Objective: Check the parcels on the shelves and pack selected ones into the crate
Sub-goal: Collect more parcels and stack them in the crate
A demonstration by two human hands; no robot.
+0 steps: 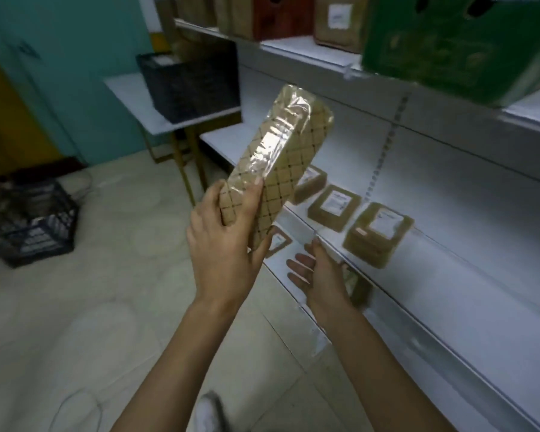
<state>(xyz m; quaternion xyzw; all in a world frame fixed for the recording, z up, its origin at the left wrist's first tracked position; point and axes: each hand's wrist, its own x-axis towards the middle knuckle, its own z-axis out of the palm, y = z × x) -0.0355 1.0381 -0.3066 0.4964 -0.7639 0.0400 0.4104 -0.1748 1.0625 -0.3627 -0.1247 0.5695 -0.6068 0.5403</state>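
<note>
My left hand [228,232] grips the lower end of a long tan parcel [281,157] with a dark diamond pattern and clear tape along its face. It is held up, tilted toward the shelves. My right hand [315,272] hovers lower, fingers relaxed and spread, holding nothing, just in front of the white middle shelf [418,275]. Three brown labelled parcels [334,207] lie on that shelf behind the held one. A dark crate [32,226] sits on the floor at left, with items inside.
A second dark crate [190,82] stands on a small white table [131,101] beside the shelving. The top shelf carries a green box [455,45], a red box [278,17] and brown labelled parcels. A lower shelf holds more brown parcels [356,285].
</note>
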